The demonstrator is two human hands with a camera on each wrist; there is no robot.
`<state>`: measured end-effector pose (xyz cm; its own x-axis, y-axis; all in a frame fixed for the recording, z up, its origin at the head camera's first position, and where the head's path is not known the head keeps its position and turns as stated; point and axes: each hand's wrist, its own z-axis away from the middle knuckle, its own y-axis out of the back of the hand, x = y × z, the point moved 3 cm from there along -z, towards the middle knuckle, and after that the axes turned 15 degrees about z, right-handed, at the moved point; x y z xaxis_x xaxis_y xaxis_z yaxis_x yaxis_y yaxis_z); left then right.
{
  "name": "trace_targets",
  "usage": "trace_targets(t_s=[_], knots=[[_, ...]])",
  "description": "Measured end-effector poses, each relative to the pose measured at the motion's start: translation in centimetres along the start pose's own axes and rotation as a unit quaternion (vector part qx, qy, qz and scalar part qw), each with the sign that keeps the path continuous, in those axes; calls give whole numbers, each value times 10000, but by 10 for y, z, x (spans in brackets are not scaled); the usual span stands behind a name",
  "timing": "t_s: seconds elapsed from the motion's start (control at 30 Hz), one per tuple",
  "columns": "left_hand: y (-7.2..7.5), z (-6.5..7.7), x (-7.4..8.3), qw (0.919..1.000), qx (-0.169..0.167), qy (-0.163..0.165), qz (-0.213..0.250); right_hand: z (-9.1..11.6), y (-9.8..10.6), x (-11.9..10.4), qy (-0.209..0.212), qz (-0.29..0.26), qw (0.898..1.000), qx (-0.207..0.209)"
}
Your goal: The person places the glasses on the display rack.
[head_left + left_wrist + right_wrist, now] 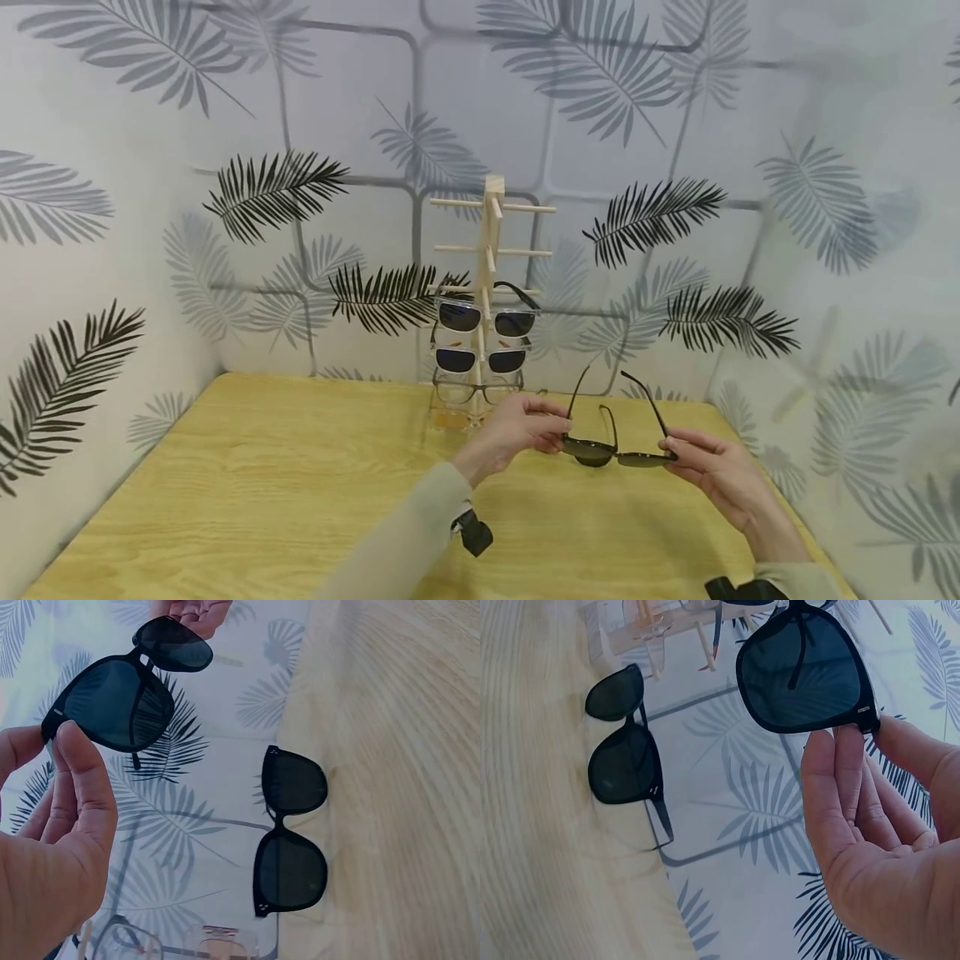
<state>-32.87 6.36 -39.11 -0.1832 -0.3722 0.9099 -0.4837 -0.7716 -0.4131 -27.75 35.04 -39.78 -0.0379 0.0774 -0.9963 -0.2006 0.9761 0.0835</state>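
Left grip (517, 429), right grip (726, 473): pinching | black round-lensed sunglasses (116, 705) | wood-grain table (262, 483)

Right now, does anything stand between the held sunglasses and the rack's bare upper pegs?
Nothing visible does: the head view shows open space from the held sunglasses to the upper pegs. The other dark pair rests lower, on the table.
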Motion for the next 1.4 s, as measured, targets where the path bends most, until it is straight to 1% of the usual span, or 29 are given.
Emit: trace_targets(t_s=[0.1,0.2,0.33,0.43,0.57,0.67,0.83,1.0,1.2,1.4], knots=[[1,6,6,10000,-36,-18,-69,1,-6,-4,2,35,10000,-5],[2,10,14,9999,-19,-137,-94,1,-13,-10,16,79,10000,3],[2,15,28,9996,-56,-280,-83,-2,-19,-22,144,77,9999,-15],[1,18,38,9993,-116,-342,-54,-4,-21,-29,256,36,9996,-117],[-1,24,52,9989,-120,-448,-31,-8,-26,-39,294,-8,9994,-168],[-1,30,65,9985,-27,-540,-53,-11,-31,-49,351,-42,9993,-149],[0,37,83,9972,132,-709,-192,-17,-41,-68,637,-189,9975,-252],[2,41,95,9963,213,-782,-285,-21,-48,-81,687,-252,9967,-338],[3,47,107,9946,297,-923,-360,-24,-55,-94,797,-87,9960,-405],[3,52,121,9931,472,-989,-424,-28,-60,-108,896,-43,9947,-499]])
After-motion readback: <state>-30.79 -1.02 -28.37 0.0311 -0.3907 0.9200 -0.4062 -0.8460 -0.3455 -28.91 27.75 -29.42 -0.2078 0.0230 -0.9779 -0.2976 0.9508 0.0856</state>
